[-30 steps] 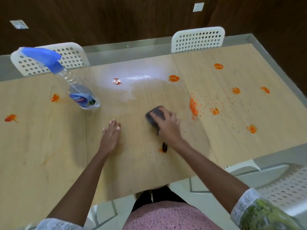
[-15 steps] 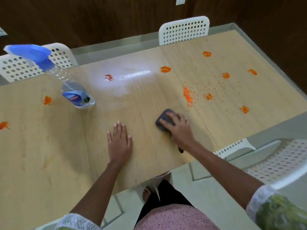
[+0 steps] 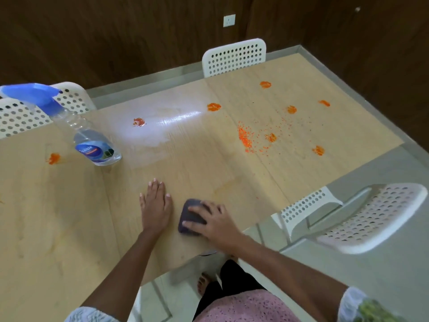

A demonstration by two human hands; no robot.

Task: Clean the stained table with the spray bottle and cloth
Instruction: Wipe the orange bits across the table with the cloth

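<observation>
A dark grey cloth [image 3: 188, 217] lies on the light wooden table [image 3: 69, 217] near its front edge. My right hand [image 3: 214, 223] presses flat on the cloth, fingers spread over it. Just left of the cloth, my left hand [image 3: 155, 206] rests flat on the tabletop with straight fingers. The clear spray bottle [image 3: 92, 140] with a blue trigger head stands at the left, beyond my left hand. Orange stains [image 3: 246, 138] and scattered specks mark the right half; single blots lie at the middle back [image 3: 138, 122] and far left [image 3: 53, 158].
A wet glossy patch [image 3: 162, 131] shines in the table's middle. White perforated chairs stand at the far side [image 3: 234, 56], the far left [image 3: 21, 115] and the near right [image 3: 362, 219]. The table's front edge runs just below my hands, with my feet on the floor under it.
My right hand has slid the cloth towards me and to the left, ending beside my left hand. My left hand stays flat on the table. The small stain near the front edge is gone.
</observation>
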